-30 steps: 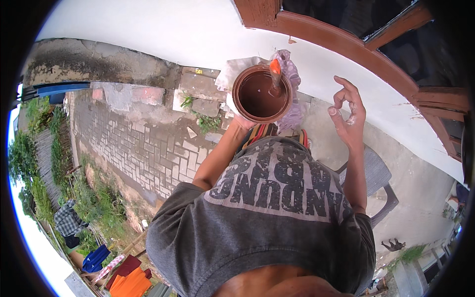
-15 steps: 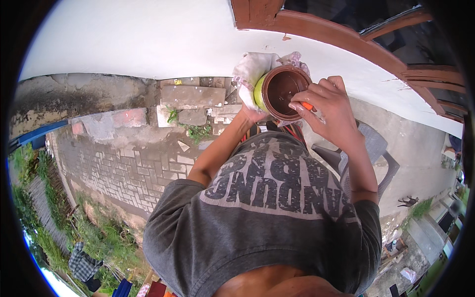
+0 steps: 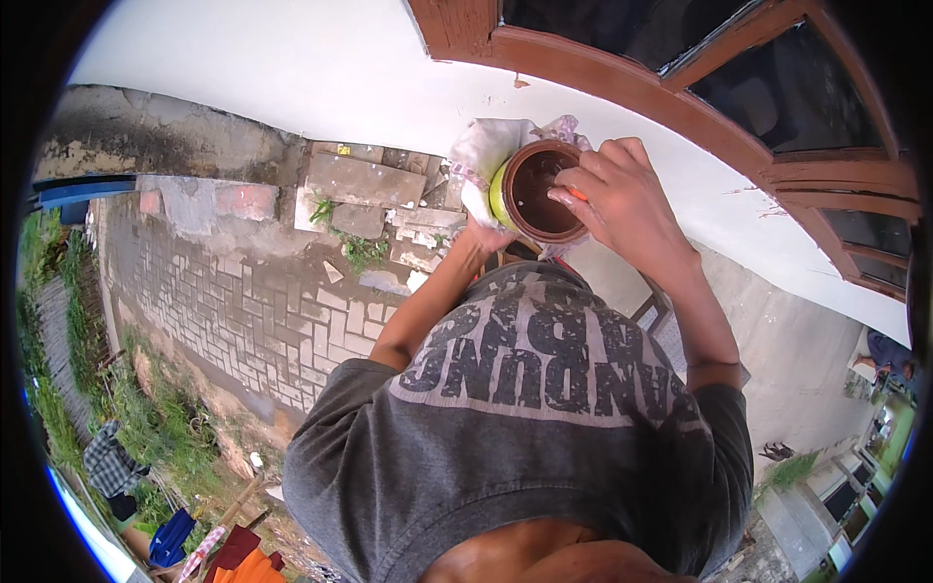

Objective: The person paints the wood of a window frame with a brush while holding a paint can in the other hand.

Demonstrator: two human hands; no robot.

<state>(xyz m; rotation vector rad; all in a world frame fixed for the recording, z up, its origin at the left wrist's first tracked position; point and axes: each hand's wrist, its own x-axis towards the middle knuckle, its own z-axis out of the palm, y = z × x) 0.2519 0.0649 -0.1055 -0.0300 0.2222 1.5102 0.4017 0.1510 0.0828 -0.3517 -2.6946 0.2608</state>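
A round paint can (image 3: 533, 183) with a yellow-green outside and a brown-coated inside is held up in front of my chest, its mouth tipped toward me. My left hand (image 3: 492, 236) supports it from the left and below, fingers mostly hidden behind it. Around its far and left sides is bunched a pale cloth (image 3: 479, 153) with a pinkish pattern. At the can's right rim, my right hand (image 3: 624, 199) is closed on a slim orange-handled tool (image 3: 578, 193). Only a bit of orange shows between the fingers; the tool's working end cannot be made out.
A brown wooden window frame (image 3: 622, 73) with dark panes is set in the white wall (image 3: 292, 68) ahead. Stone slabs (image 3: 364, 180) and small plants (image 3: 362, 253) lie left of the can. A grey chair (image 3: 664, 325) stands partly behind my right forearm.
The view has turned slightly, so the can and both hands appear a little left and lower. My right hand remains at the can's mouth with the orange-handled tool; the chair is now more hidden.
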